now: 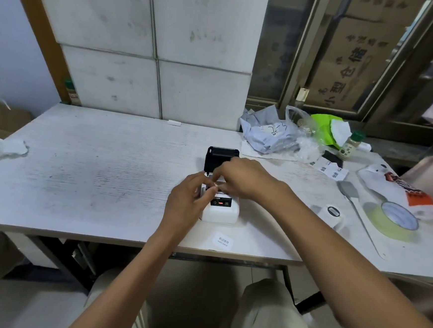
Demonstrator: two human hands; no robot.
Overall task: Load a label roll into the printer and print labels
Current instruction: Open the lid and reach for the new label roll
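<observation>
A small white label printer [222,212] stands near the table's front edge, its black lid [221,157] tipped open and upright at the back. Both hands meet over the open paper bay. My left hand [190,200] pinches something small and white at the bay's left side, probably the label roll, mostly hidden by the fingers. My right hand [240,180] curls over the bay from the right, its fingertips touching the same spot. A spare white label roll [332,215] lies to the right. One printed label [222,241] lies flat in front of the printer.
The white table [92,180] carries a crumpled tissue [5,147] at far left. At right lie a yellow-green tape roll [391,221], a grey spatula [354,203], a printed plastic bag [399,192], a spice bottle [350,146] and grey mailer bags [267,133].
</observation>
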